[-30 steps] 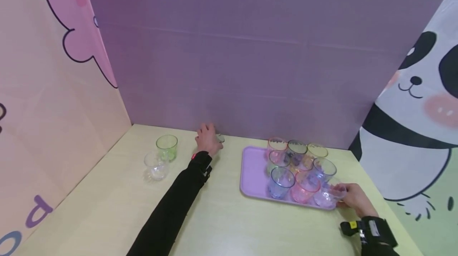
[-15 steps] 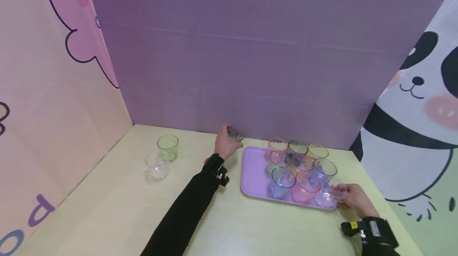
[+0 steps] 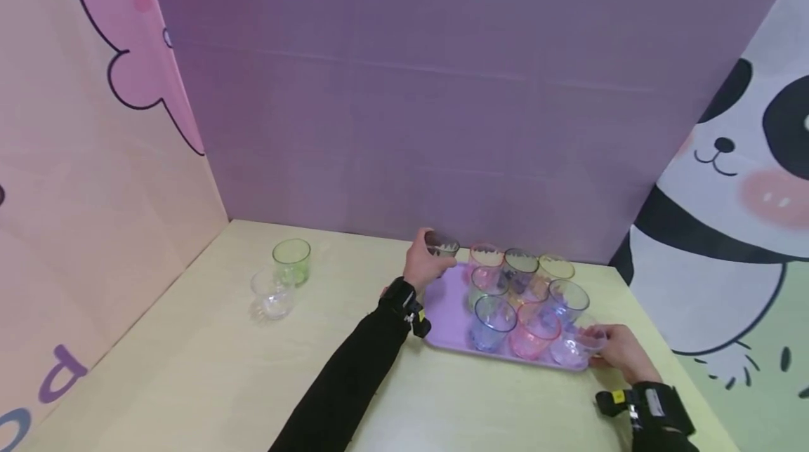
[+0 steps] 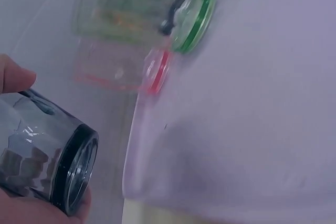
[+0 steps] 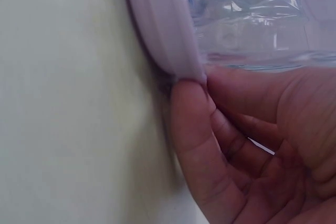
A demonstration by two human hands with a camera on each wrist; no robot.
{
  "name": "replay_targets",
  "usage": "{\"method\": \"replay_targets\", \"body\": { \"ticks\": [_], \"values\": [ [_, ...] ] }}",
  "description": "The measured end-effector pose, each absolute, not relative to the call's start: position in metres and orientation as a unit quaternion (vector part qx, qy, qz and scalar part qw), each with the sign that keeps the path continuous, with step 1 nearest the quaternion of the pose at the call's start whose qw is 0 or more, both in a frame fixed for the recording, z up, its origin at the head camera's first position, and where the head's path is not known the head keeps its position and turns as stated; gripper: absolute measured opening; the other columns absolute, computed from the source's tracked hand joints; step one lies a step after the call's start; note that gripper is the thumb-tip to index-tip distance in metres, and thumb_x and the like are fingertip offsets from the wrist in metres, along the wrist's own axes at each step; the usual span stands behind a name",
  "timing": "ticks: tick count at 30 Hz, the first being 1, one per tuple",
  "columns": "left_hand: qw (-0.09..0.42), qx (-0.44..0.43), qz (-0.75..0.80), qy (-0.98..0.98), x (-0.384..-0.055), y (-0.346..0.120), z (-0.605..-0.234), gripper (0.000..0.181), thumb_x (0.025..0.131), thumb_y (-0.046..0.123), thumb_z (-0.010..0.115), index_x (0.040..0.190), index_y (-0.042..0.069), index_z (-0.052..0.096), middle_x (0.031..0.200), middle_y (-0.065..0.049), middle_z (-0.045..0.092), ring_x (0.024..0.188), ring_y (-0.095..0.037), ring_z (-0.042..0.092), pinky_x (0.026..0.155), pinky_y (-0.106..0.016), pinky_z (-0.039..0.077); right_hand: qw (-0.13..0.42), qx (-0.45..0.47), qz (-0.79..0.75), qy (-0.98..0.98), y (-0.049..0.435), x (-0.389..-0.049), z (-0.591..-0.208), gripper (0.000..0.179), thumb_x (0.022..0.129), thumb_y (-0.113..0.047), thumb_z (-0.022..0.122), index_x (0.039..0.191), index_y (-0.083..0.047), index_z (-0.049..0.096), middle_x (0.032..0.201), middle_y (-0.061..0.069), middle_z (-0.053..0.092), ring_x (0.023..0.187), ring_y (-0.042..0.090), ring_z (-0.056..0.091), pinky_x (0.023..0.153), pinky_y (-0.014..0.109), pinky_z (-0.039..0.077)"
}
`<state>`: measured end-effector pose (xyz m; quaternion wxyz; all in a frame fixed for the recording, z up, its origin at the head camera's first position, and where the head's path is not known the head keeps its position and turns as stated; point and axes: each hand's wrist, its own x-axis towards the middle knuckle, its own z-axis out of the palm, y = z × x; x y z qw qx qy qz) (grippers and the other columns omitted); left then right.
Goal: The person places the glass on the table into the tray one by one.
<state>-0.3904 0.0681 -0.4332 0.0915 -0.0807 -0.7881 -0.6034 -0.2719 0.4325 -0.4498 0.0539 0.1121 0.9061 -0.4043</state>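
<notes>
My left hand (image 3: pixel 425 264) grips a dark grey glass (image 3: pixel 445 248) above the back left corner of the lilac tray (image 3: pixel 445 308). In the left wrist view that glass (image 4: pixel 39 145) lies tilted between thumb and fingers, its thick base toward the tray. With my right hand (image 3: pixel 624 352) I pinch the tray's front right corner; the right wrist view shows thumb and finger on its rim (image 5: pixel 168 30). A clear glass (image 3: pixel 574 348) stands right beside those fingers. Several other coloured glasses crowd the tray's right part, among them a blue one (image 3: pixel 493 326) and a pink one (image 3: pixel 534 333).
On the table's left stand a green glass (image 3: pixel 292 262) and a clear glass (image 3: pixel 273 294), close together. A purple backdrop (image 3: pixel 404 122) rises along the table's back edge. Printed side walls border the table at left and right.
My left hand has lifted the dark grey glass from the back of the table and carried it right, to the tray. My right hand has stayed at the tray's corner.
</notes>
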Motion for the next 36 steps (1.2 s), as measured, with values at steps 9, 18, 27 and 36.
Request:
{"method": "replay_targets", "body": {
  "ticks": [9,18,27,36],
  "values": [
    [0.077,-0.088,-0.587,-0.801,-0.393,0.083,-0.435,0.079,0.062,0.018,0.079,0.126,0.013,0.033,0.113,-0.009,0.053,0.098,-0.022,0.053,0.079,-0.029,0.046,0.063,0.127,-0.409,0.902,0.433,-0.272,-0.449,0.036,0.078,-0.02,0.067,0.103,0.006,0.06,0.104,0.023,0.059,0.072,0.015,0.057,0.062,0.032,0.053],
    [0.097,-0.087,-0.559,-0.819,-0.396,0.08,-0.44,0.078,0.061,0.019,0.08,0.126,0.007,0.039,0.118,-0.012,0.052,0.107,-0.024,0.05,0.09,-0.033,0.042,0.067,0.13,-0.405,0.903,0.434,-0.274,-0.45,0.047,0.074,-0.03,0.07,0.104,0.006,0.059,0.097,0.018,0.061,0.071,0.016,0.056,0.06,0.031,0.053],
    [0.086,-0.075,-0.511,-0.852,-0.396,0.084,-0.447,0.077,0.06,0.021,0.081,0.125,0.005,0.042,0.116,-0.016,0.053,0.107,-0.028,0.051,0.093,-0.036,0.041,0.063,0.13,-0.4,0.905,0.434,-0.275,-0.45,0.041,0.076,-0.027,0.069,0.102,0.005,0.061,0.1,0.019,0.06,0.07,0.015,0.056,0.06,0.031,0.053],
    [0.081,-0.069,-0.518,-0.849,-0.396,0.085,-0.448,0.075,0.065,0.022,0.079,0.129,0.009,0.04,0.12,-0.015,0.055,0.111,-0.029,0.051,0.092,-0.037,0.042,0.064,0.134,-0.399,0.905,0.433,-0.276,-0.45,0.041,0.077,-0.025,0.068,0.103,0.005,0.06,0.1,0.02,0.06,0.071,0.015,0.056,0.06,0.032,0.053]
  ]
}}
